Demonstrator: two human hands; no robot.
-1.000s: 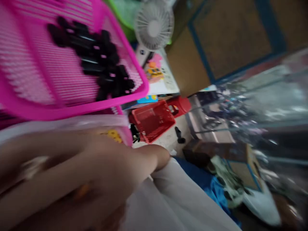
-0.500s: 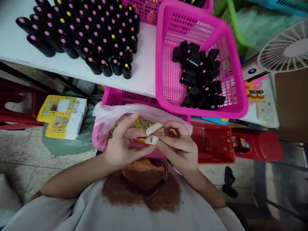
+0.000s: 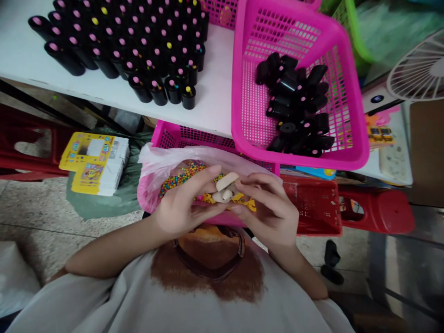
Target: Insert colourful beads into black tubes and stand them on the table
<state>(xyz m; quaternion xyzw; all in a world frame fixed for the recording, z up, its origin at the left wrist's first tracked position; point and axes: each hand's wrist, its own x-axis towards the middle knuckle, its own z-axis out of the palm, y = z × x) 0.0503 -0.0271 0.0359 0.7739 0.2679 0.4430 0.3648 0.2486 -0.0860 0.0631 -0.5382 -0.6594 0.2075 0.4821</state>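
My left hand (image 3: pixel 180 208) and my right hand (image 3: pixel 267 208) meet over a pink basket (image 3: pixel 173 136) in my lap. The basket is lined with a clear plastic bag (image 3: pixel 156 159) full of small coloured beads (image 3: pixel 175 178). Both hands are closed, and their taped fingertips pinch something small and yellow (image 3: pixel 222 194) between them; I cannot make out what it is.
A white table (image 3: pixel 215 101) carries many upright black tubes with pink or yellow tops (image 3: pixel 138 46). A second pink basket (image 3: pixel 343 115) at its edge holds loose black tubes (image 3: pixel 294 111). Red plastic stools (image 3: pixel 347 212), a yellow printed box (image 3: pixel 93 159) and a white fan (image 3: pixel 416 69) surround me.
One second ago the view was tilted and blurred, aimed off to the right. It has swung back down onto the lap basket, where both hands keep working close together.
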